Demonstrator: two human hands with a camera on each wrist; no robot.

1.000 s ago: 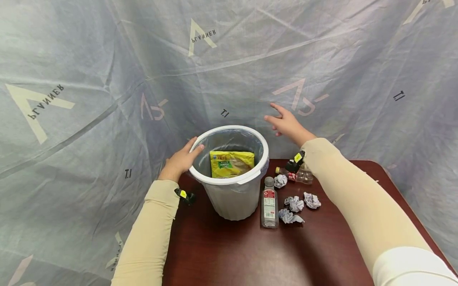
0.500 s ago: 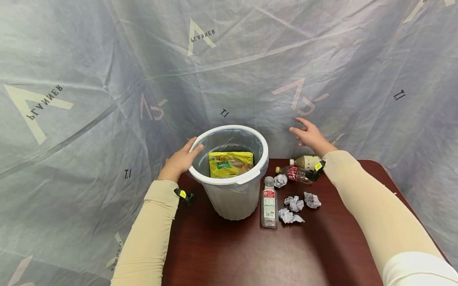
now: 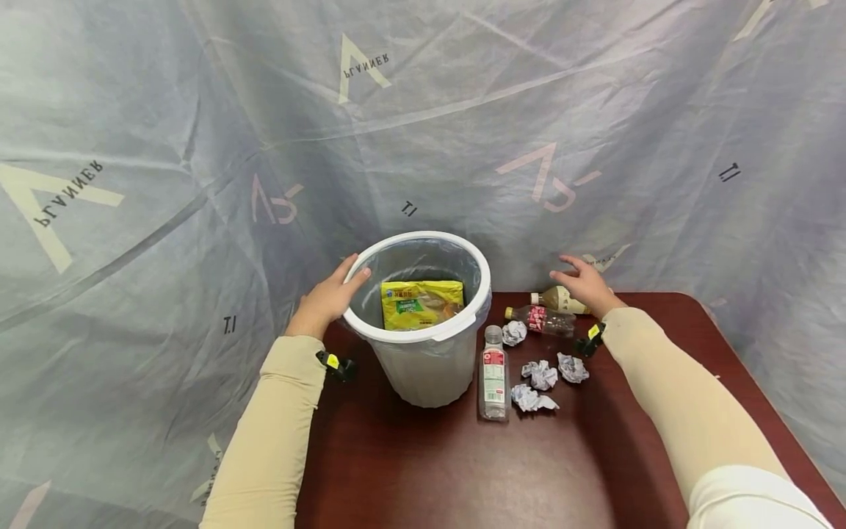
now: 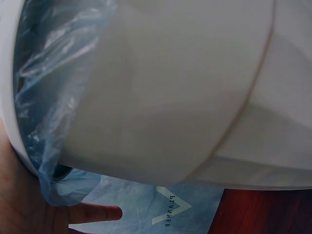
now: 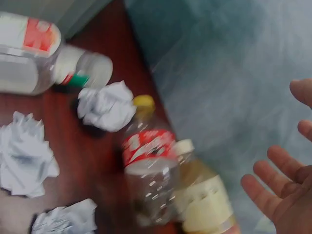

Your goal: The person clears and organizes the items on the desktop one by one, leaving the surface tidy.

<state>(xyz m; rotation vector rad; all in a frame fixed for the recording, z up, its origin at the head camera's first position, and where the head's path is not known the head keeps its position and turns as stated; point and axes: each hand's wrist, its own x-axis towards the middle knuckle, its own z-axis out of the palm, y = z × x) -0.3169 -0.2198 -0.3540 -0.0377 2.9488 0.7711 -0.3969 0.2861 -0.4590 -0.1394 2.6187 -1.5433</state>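
My left hand holds the white rim of a lined trash bin, thumb over the edge and fingers along the outer side. In the left wrist view one finger sticks out straight below the bluish liner. A yellow snack packet lies inside the bin. My right hand is empty, fingers spread, over the back of the table close to a bottle with a cream label. In the right wrist view a clear bottle with a red label lies beside that one.
A clear bottle with a white and red label lies right of the bin. Several crumpled paper balls are scattered on the dark red table. A grey printed sheet hangs behind and at the sides.
My right hand has moved right and down, from beside the bin's rim toward the bottles at the back. My left hand has stayed on the rim.
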